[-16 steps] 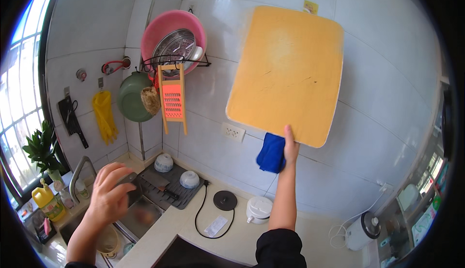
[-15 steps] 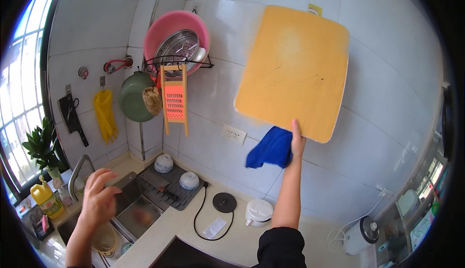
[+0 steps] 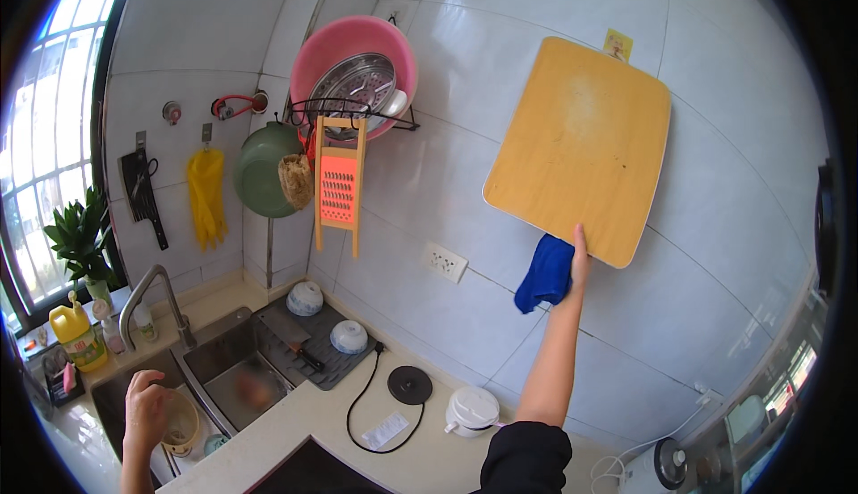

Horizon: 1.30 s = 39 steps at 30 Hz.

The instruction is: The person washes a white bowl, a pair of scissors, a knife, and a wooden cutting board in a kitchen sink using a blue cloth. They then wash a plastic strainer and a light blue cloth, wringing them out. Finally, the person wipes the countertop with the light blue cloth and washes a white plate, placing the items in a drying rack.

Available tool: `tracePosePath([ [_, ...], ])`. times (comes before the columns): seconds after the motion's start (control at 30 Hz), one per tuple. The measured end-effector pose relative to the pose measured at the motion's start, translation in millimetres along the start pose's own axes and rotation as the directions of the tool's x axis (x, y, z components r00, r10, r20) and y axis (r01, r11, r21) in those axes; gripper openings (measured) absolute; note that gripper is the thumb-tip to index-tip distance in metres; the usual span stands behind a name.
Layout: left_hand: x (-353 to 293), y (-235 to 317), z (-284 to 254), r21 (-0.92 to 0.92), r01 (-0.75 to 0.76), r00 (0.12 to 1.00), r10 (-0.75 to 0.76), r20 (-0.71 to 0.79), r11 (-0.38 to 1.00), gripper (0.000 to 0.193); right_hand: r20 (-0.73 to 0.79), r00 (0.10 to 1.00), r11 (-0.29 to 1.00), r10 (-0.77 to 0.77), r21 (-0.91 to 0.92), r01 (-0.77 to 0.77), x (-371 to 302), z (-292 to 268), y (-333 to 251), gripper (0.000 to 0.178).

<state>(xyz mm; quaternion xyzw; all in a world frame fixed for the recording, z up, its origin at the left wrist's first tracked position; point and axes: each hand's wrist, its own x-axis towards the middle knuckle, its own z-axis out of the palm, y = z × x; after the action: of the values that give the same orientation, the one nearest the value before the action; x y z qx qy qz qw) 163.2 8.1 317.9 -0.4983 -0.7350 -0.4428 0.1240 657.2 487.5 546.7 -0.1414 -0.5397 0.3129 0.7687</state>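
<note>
My right hand (image 3: 581,266) grips the lower edge of a wooden cutting board (image 3: 585,146), its thumb on the front face and its other fingers hidden behind. Bunched in the same hand, a blue cloth (image 3: 545,275) hangs below the board. The board is raised in front of the tiled wall, just under a small yellow adhesive hook (image 3: 618,45); whether it rests on the hook cannot be seen. Above the left sink basin, my left hand (image 3: 146,405) is loosely curled, fingers apart, with nothing visible in it. Nearest to it is a beige tub (image 3: 181,422) in the basin.
A wall rack (image 3: 384,119) carries a pink basin (image 3: 308,47), with a grater (image 3: 338,188) hanging below. Left are a green basin (image 3: 259,172) and yellow gloves (image 3: 207,195). A cleaver (image 3: 288,331) and bowls (image 3: 349,337) sit on a drying mat (image 3: 335,364); a white kettle (image 3: 472,409) stands on the counter.
My right arm and the board appear further right, and the board sits slightly lower against the hook. My left hand has dropped toward the sink. The whole view has shifted a little.
</note>
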Motion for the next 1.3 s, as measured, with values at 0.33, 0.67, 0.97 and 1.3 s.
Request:
tracePosePath([
  [0.33, -15.3, 25.7, 35.4, -0.128, 0.025, 0.973, 0.005, 0.229, 0.991, 0.016, -0.030, 0.862, 0.861, 0.505, 0.086, -0.501, -67.6, 0.1, 23.3, 0.029],
  [0.67, -77.0, 52.4, 122.0, -0.491, 0.429, 0.857, -0.172, 0.485, 0.758, 0.068, 0.877, -0.194, 0.655, 0.440, -0.461, -0.599, -376.3, 145.9, 29.1, 0.026],
  [0.97, -114.2, -18.6, 31.7, -0.527, 0.839, 0.539, -0.345, 0.769, 0.137, 0.020, 0.889, -0.394, 0.921, 0.232, -0.331, -0.205, -444.5, 237.0, 20.2, 0.058],
  [1.3, -26.1, -82.1, -49.2, -0.156, 0.666, 0.468, -0.246, 0.849, 0.729, 0.053, 0.947, -0.284, 0.985, 0.152, -0.167, -0.030, -469.8, 337.7, 43.2, 0.018],
])
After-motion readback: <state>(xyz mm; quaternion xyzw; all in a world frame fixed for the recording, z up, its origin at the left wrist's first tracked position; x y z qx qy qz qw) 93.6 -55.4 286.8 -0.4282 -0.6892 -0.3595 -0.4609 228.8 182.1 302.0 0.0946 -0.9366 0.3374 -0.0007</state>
